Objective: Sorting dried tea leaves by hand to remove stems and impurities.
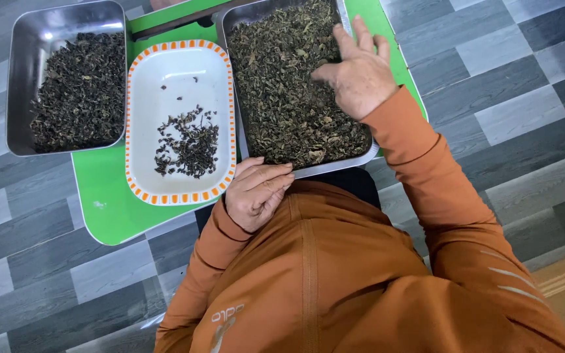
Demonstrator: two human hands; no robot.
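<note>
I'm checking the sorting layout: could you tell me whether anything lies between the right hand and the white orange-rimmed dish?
Nothing visible does. The right hand rests on dried leaves in the large steel tray, directly beside the white orange-rimmed dish.

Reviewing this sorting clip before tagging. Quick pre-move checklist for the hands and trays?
1. Right hand on the leaves in the large metal tray: ok.
2. Left hand at that tray's near edge: ok; grip cannot tell.
3. White dish with orange rim has bare room: ok.
4. Small metal tray fully on the green table: not ok, overhangs left.
5. Anything pinched in right fingers: cannot tell.
</note>
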